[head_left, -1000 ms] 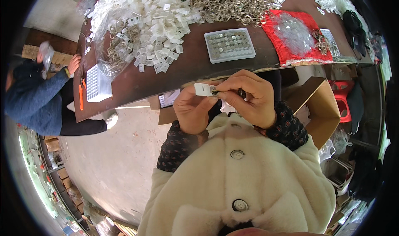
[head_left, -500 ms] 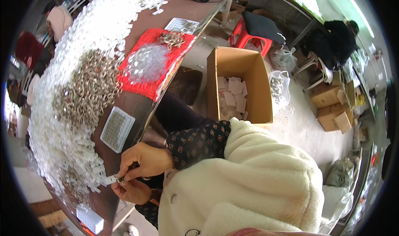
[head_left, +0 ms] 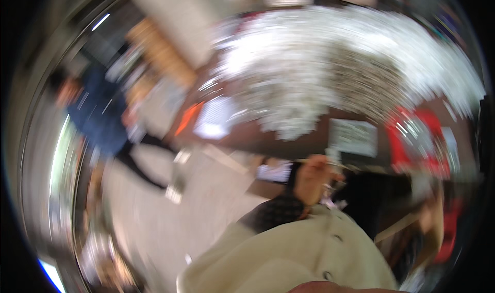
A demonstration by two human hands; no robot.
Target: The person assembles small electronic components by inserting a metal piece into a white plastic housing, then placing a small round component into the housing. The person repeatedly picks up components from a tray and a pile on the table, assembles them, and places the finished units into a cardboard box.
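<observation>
Our left hand (head_left: 312,178) grips a small white card (head_left: 334,158) at the front edge of a brown table (head_left: 294,148), just short of a pale tray (head_left: 356,152), in a motion-blurred view. Our right hand (head_left: 427,215) is low by a cardboard box (head_left: 438,236); we cannot tell whether it is closed. White pieces (head_left: 278,45) and metal parts (head_left: 366,81) lie heaped beyond.

A brown tabletop (head_left: 247,139) stretches beyond the left fingers (head_left: 315,162). Pale grey floor (head_left: 149,210) spreads to their lower left, a blurred red stool (head_left: 451,226) stands well to their right, and a bright strip (head_left: 101,21) glows far to their upper left.
</observation>
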